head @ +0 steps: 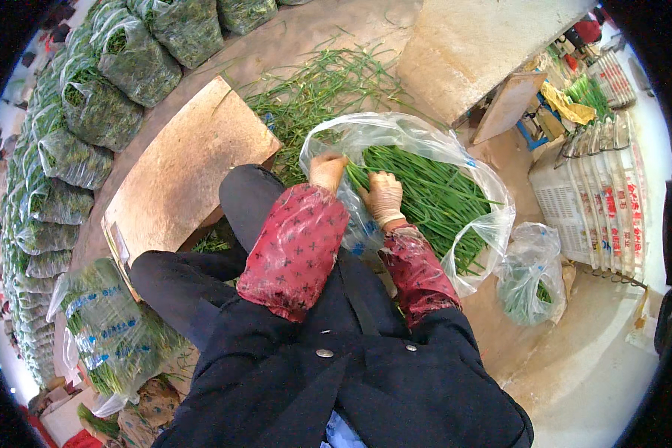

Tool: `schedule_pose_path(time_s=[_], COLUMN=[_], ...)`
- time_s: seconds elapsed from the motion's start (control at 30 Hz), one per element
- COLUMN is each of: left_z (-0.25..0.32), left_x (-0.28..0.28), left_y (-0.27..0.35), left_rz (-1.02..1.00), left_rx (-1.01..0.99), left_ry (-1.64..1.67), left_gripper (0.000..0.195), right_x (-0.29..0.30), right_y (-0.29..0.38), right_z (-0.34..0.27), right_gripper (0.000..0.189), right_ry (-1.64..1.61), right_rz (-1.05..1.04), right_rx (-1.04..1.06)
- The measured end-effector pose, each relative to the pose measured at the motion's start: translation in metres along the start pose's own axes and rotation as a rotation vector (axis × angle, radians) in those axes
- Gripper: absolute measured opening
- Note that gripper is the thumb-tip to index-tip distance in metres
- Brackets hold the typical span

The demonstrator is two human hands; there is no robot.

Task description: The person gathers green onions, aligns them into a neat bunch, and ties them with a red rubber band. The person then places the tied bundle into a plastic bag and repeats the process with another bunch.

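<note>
Both hands wear pale, thin gloves below red patterned sleeve covers. My left hand [328,171] is closed on the pale ends of a few long green stalks at the left side of an open clear plastic bag [400,124]. Just right of it, my right hand [383,197] rests with bent fingers on the same stalks, at the edge of the large heap of green stalks [439,196] lying in the bag; whether it grips them is hard to tell. The bag's rim is spread wide around the heap, and its near part lies by my knees.
Loose stalks [325,84] litter the floor beyond the bag. A wooden board [185,168] stands at left, near a filled bag [106,330] and rows of stuffed bags [140,61]. A small bag [529,274] and stacked white crates [591,201] are at right.
</note>
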State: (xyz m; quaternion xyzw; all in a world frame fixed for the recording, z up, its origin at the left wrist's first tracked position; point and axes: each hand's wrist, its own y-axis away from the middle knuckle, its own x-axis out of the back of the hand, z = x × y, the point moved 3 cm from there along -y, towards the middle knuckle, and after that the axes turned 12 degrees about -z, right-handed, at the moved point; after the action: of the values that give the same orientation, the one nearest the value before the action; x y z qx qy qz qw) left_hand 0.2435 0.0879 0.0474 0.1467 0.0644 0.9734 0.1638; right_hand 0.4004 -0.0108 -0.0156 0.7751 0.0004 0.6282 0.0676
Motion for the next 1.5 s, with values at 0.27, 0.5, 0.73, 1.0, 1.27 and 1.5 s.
schedule_pose_path(time_s=[0.27, 0.5, 0.73, 1.0, 1.27, 1.5], left_z=[-0.092, -0.094, -0.104, -0.105, -0.045, -0.035], left_x=[0.044, 0.050, 0.035, 0.018, 0.063, 0.093], left_y=[-0.020, -0.012, -0.021, -0.047, -0.041, -0.037], left_rz=[0.255, 0.252, 0.197, -0.097, -0.122, 0.006], left_rx=[0.587, 0.938, 0.953, 0.557, 0.237, 0.073], left_ry=[0.090, 0.042, 0.052, 0.855, 1.029, 1.226], left_gripper=[0.042, 0.097, 0.093, 0.022, 0.030, 0.029], right_x=[-0.039, -0.001, 0.071, 0.010, -0.006, 0.013], right_y=[-0.027, -0.026, -0.014, -0.020, -0.011, -0.034], right_z=[-0.015, 0.016, 0.059, 0.039, 0.022, 0.048], right_gripper=[0.034, 0.048, 0.038, 0.041, 0.034, 0.031], right_ry=[0.122, -0.506, -0.633, -0.019, 0.082, 0.149], right_rz=[-0.159, -0.334, -0.563, -0.278, -0.235, -0.099], right_rx=[-0.132, -0.055, -0.094, -0.216, -0.043, -0.158])
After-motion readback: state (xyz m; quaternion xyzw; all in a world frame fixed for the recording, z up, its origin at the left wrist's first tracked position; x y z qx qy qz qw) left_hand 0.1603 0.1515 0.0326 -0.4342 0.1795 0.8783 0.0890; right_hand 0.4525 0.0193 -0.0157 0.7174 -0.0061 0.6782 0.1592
